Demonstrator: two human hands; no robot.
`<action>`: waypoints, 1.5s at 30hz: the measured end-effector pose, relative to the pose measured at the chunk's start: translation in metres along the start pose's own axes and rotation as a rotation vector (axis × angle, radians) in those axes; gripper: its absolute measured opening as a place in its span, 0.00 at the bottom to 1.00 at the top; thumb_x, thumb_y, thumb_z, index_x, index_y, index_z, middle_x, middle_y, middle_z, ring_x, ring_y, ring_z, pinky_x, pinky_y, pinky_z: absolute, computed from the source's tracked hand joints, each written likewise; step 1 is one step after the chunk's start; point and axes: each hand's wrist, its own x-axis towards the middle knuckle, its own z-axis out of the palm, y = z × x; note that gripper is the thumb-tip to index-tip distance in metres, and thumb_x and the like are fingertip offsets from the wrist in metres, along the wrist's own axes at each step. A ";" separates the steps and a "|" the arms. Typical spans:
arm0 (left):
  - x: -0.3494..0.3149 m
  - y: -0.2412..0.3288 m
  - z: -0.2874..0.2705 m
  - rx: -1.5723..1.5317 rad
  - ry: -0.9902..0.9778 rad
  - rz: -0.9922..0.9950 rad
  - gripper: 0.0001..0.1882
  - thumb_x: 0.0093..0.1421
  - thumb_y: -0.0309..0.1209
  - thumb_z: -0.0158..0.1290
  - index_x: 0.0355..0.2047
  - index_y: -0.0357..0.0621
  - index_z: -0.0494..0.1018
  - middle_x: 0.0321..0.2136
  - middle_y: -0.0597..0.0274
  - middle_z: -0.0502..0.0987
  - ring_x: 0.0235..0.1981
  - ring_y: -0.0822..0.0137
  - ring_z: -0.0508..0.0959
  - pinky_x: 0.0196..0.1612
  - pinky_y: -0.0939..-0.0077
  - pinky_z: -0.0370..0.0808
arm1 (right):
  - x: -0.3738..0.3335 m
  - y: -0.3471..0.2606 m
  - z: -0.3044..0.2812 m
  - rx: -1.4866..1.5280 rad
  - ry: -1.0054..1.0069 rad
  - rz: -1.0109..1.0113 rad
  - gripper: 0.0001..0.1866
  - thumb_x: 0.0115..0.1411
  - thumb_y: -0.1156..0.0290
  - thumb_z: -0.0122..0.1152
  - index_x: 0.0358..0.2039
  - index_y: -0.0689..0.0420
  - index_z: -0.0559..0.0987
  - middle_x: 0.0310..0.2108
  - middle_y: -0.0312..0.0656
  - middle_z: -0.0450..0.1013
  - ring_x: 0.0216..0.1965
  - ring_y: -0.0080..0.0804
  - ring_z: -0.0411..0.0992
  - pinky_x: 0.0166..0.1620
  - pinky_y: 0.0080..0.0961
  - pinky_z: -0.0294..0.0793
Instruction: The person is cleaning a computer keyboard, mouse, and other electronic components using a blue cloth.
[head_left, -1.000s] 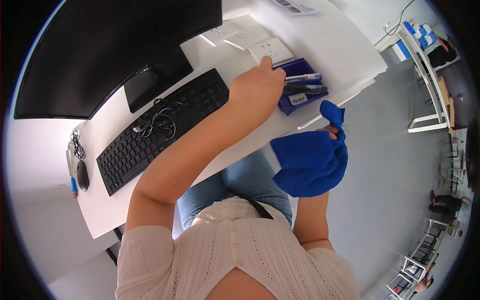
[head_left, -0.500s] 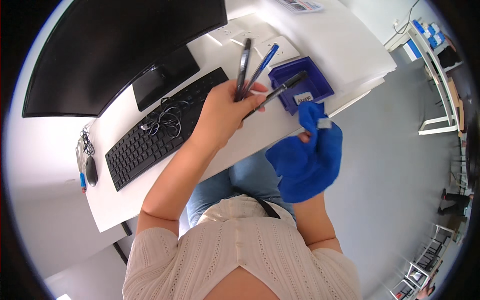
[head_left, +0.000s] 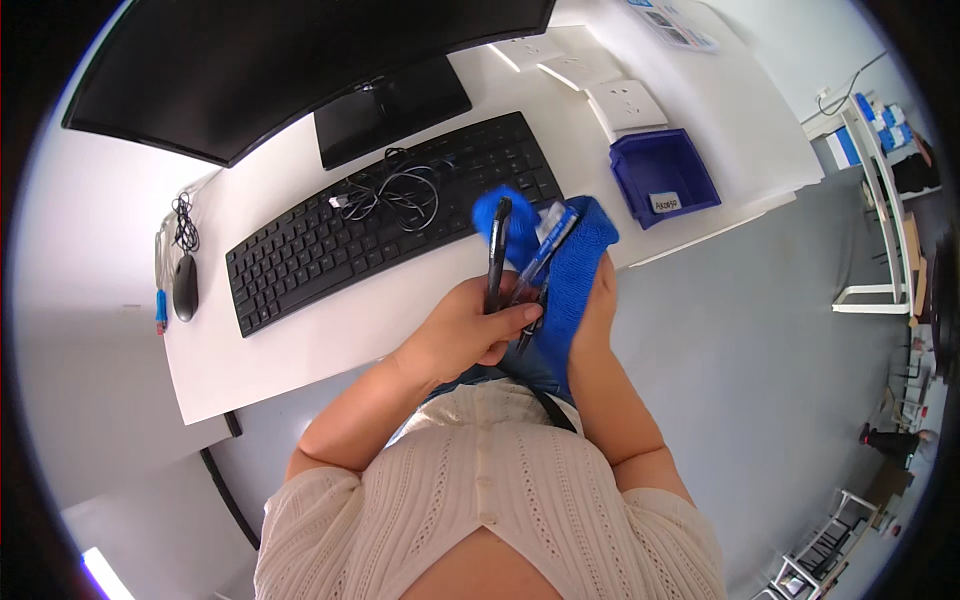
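Observation:
Bunched in my left hand (head_left: 462, 328) are a black pen (head_left: 498, 245), a blue pen (head_left: 545, 252) and another dark pen, most of which the fingers and cloth hide. The fingers and thumb close round their lower parts, above my lap near the desk's front edge. My right hand (head_left: 597, 312) holds a blue knitted cloth (head_left: 572, 290) right up against the pens. The cloth lies behind and beside them, with one flap rising left of the black pen. Most of my right fingers are behind the cloth.
A dark blue plastic bin (head_left: 628, 180) with a label stands at the desk's right side, beside white socket plates (head_left: 625, 103). A black keyboard (head_left: 300, 265) carries a coiled cable (head_left: 420, 190). Behind it stands a monitor (head_left: 300, 70); a mouse (head_left: 185, 288) lies at the left.
My right hand has brought the cloth left and up against the pens. My left hand has come down toward me with the pens, and the view has shifted.

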 end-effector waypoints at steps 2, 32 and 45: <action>-0.005 0.001 -0.006 -0.060 -0.050 -0.005 0.09 0.66 0.27 0.56 0.41 0.34 0.70 0.26 0.62 0.73 0.19 0.82 0.61 0.17 0.86 0.53 | 0.003 -0.007 -0.012 0.065 -0.165 0.121 0.22 0.74 0.53 0.46 0.54 0.59 0.72 0.36 0.36 0.75 0.32 0.21 0.73 0.34 0.18 0.75; -0.006 -0.008 -0.019 -0.400 0.249 0.413 0.09 0.62 0.24 0.61 0.42 0.38 0.77 0.30 0.59 0.82 0.18 0.82 0.68 0.16 0.85 0.58 | -0.008 0.033 0.008 0.268 -0.215 0.251 0.19 0.73 0.58 0.47 0.51 0.60 0.74 0.41 0.39 0.74 0.39 0.28 0.74 0.44 0.25 0.75; -0.008 -0.007 -0.028 -0.285 0.365 0.347 0.08 0.60 0.19 0.60 0.41 0.40 0.78 0.31 0.66 0.80 0.21 0.81 0.73 0.18 0.87 0.63 | -0.019 0.029 0.021 -0.425 -0.533 -0.320 0.18 0.74 0.59 0.47 0.49 0.62 0.75 0.34 0.46 0.77 0.35 0.34 0.75 0.41 0.27 0.74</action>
